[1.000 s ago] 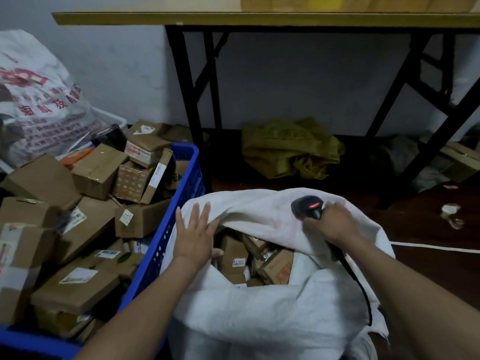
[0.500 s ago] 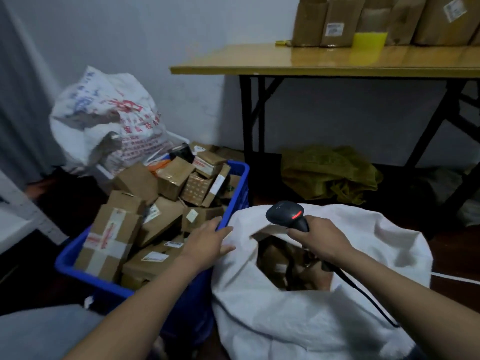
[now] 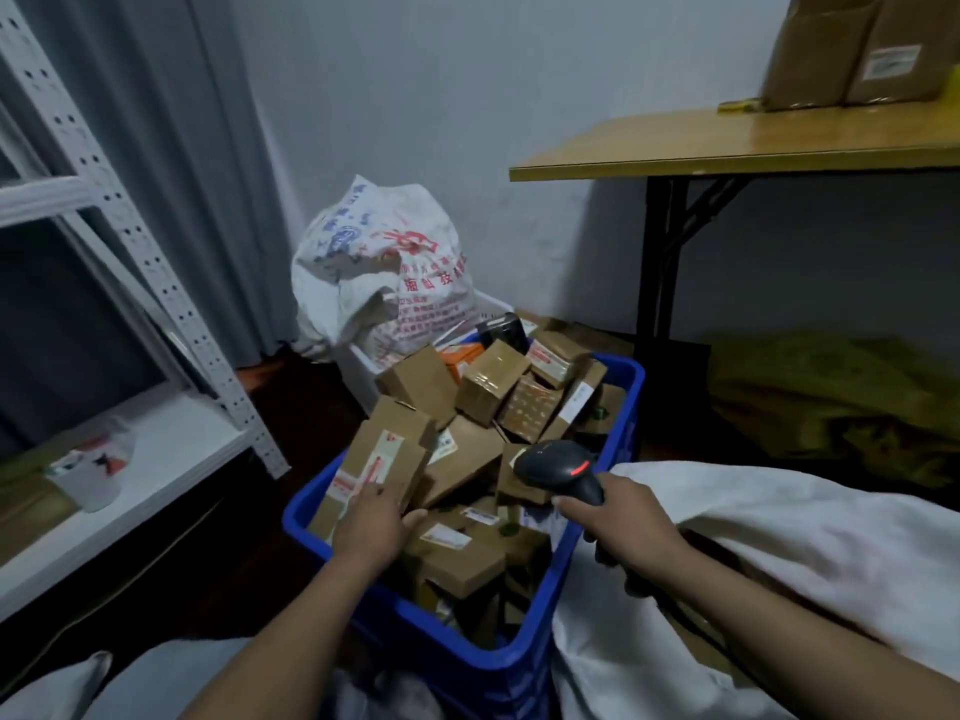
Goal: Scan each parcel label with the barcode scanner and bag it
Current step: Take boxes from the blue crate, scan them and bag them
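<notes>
A blue crate (image 3: 626, 387) in the middle holds several brown cardboard parcels with white labels. My left hand (image 3: 371, 522) lies on a long upright parcel (image 3: 379, 459) at the crate's left side, fingers on its labelled face and thumb spread to the right. My right hand (image 3: 626, 527) grips a black barcode scanner (image 3: 558, 467) over the crate's right rim; a red light shows on its head, which points left over the parcels. The white woven sack (image 3: 810, 543) lies to the right, partly under my right forearm; its opening is not visible.
A printed white sack (image 3: 384, 283) stands behind the crate against the wall. A white metal shelf (image 3: 156, 454) with a plastic bag is at left. At right a wooden table (image 3: 727, 142) carries boxes, with an olive cloth (image 3: 831, 402) beneath it.
My view swung left from the white sack to the crate. My left hand left the sack's rim and came onto the long parcel. My right hand carried the scanner over the crate.
</notes>
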